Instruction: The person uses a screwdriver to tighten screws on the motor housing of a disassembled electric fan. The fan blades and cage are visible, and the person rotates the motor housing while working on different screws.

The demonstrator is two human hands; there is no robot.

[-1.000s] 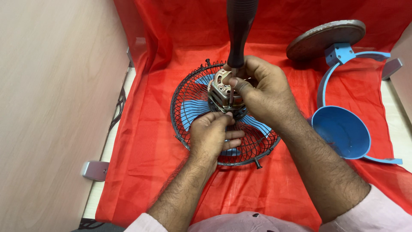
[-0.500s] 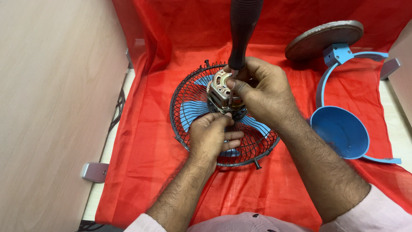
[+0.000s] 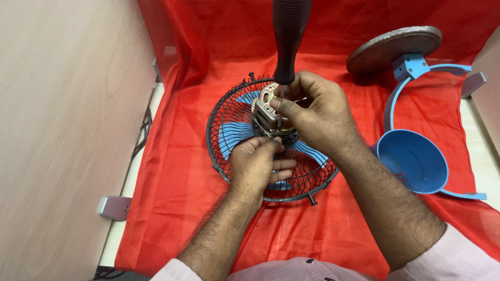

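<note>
Right hand (image 3: 317,112) grip pinches screwdriver (image 3: 289,36) shaft | left hand (image 3: 258,164) steadies motor (image 3: 265,112) | tip hidden, handle cropped

Setting: small repair bench, likely a workshop or home work corner; which one cannot be told. Evidence: red cloth (image 3: 172,171) spread as a work surface over a pale tabletop (image 3: 482,151); beige partition (image 3: 62,114) at 9 o'clock with metal bracket (image 3: 114,207); taken-apart fan parts, with stand (image 3: 396,49) at 1 o'clock and blue cover (image 3: 411,161) at 3 o'clock.
</note>
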